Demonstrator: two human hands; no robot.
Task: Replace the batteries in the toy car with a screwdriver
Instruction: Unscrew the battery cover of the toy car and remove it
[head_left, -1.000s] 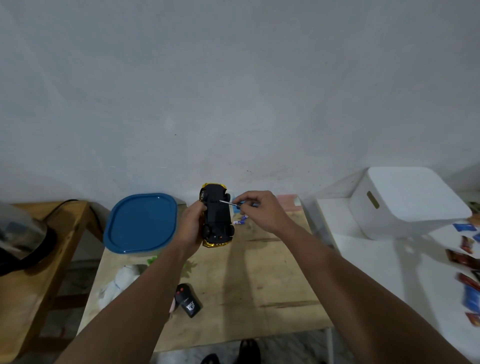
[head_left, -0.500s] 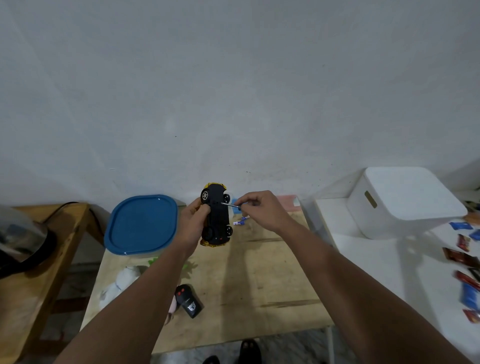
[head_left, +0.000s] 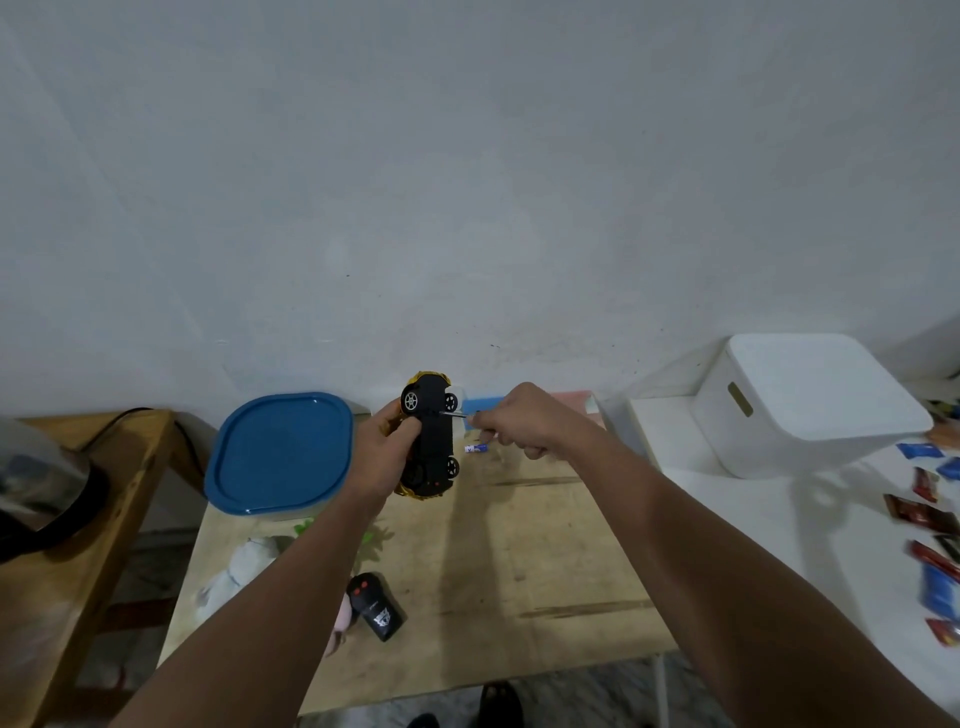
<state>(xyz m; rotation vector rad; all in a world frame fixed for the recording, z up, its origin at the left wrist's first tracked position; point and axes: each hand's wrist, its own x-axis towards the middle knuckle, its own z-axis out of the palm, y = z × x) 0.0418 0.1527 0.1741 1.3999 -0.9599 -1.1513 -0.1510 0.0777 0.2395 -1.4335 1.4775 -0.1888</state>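
My left hand (head_left: 385, 453) grips a yellow toy car (head_left: 431, 437) above the wooden table (head_left: 519, 561), tilted so its black underside and wheels face me. My right hand (head_left: 524, 421) pinches a small screwdriver (head_left: 457, 414) whose thin metal shaft points left, the tip touching the underside near the upper wheels. A small blue and white battery (head_left: 477, 448) lies on the table just below my right hand. Most of the screwdriver's handle is hidden inside my fingers.
A container with a blue lid (head_left: 280, 457) stands left of the car. A black remote control (head_left: 376, 613) and a white soft toy (head_left: 236, 577) lie near the table's front. A white box (head_left: 800, 405) and several small packets (head_left: 930, 519) sit on the white surface at right.
My left hand has tilted and lifted the car a little, turning its wheels more toward me. The screwdriver tip stays on the underside, and my right hand has shifted slightly.
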